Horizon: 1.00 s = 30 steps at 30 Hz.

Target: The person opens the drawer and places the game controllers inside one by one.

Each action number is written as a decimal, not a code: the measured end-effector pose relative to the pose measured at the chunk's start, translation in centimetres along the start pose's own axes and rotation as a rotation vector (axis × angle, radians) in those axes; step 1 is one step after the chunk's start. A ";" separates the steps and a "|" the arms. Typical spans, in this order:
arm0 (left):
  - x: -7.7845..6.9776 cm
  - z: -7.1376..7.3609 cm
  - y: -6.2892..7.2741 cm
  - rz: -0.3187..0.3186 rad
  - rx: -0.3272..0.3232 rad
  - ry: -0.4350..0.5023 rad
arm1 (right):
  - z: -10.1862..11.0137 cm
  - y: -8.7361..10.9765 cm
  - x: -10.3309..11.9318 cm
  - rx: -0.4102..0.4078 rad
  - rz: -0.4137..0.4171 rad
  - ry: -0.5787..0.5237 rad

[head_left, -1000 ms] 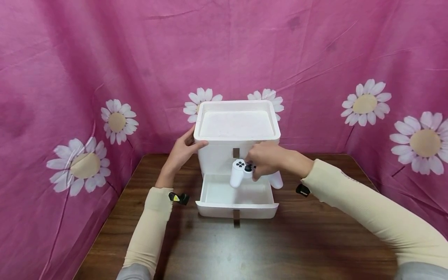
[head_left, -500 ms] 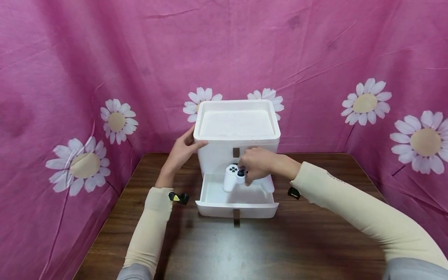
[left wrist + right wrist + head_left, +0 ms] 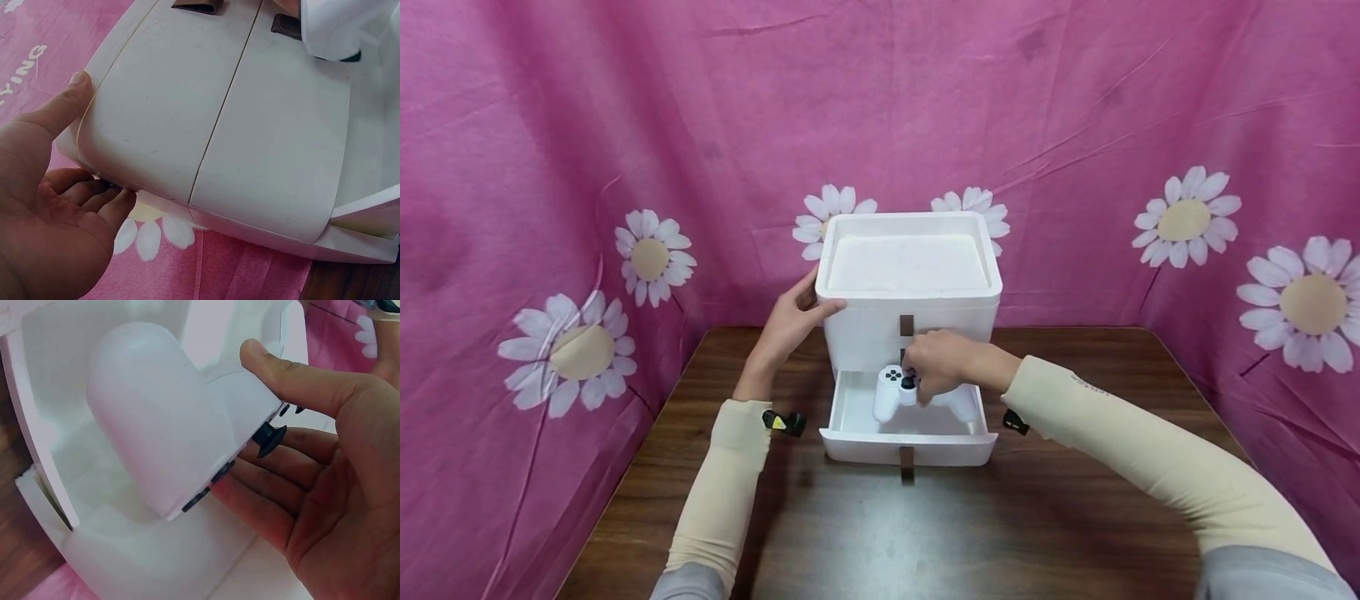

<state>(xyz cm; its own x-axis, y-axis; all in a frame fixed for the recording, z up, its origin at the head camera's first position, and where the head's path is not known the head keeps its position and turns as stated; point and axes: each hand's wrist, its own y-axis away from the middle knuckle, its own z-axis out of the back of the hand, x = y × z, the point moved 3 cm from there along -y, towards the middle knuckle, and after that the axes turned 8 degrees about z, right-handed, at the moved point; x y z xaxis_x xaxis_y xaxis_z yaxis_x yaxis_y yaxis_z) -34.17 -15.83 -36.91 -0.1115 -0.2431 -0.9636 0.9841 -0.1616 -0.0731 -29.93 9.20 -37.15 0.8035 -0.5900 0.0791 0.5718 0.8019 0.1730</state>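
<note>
A white drawer unit (image 3: pixel 865 329) stands on the table, its bottom drawer (image 3: pixel 910 450) pulled out. My left hand (image 3: pixel 790 325) grips the unit's left front corner, thumb on the front by the top rim and fingers round the side; the left wrist view shows this hand (image 3: pixel 62 206) close up. My right hand (image 3: pixel 943 362) holds a white game controller (image 3: pixel 887 398) by its middle, over the open drawer. In the right wrist view, the thumb of my right hand (image 3: pixel 331 462) lies on one face of the controller (image 3: pixel 147 412) and the fingers on the other.
The unit's top is a shallow raised-rim tray (image 3: pixel 910 267). Brown pull tabs (image 3: pixel 907 325) mark the drawer fronts. Beneath is a dark wooden table (image 3: pixel 880 533). A pink flowered cloth (image 3: pixel 880 100) hangs behind and at both sides.
My right hand has moved left and down with the controller, from in front of the unit's right side to lower over the open drawer. My left hand stays in place.
</note>
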 end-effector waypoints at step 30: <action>-0.1 0.0 -0.1 0.017 -0.016 0.017 | -5.6 -2.7 -0.6 0.132 -0.059 -0.036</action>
<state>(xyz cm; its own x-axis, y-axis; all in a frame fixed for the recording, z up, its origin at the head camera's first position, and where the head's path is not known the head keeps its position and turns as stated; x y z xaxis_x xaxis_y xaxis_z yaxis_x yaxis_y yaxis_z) -34.22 -15.79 -36.83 -0.0928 -0.2293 -0.9689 0.9880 -0.1419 -0.0610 -31.04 7.89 -43.13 0.7611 -0.6409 0.1000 0.5893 0.7476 0.3063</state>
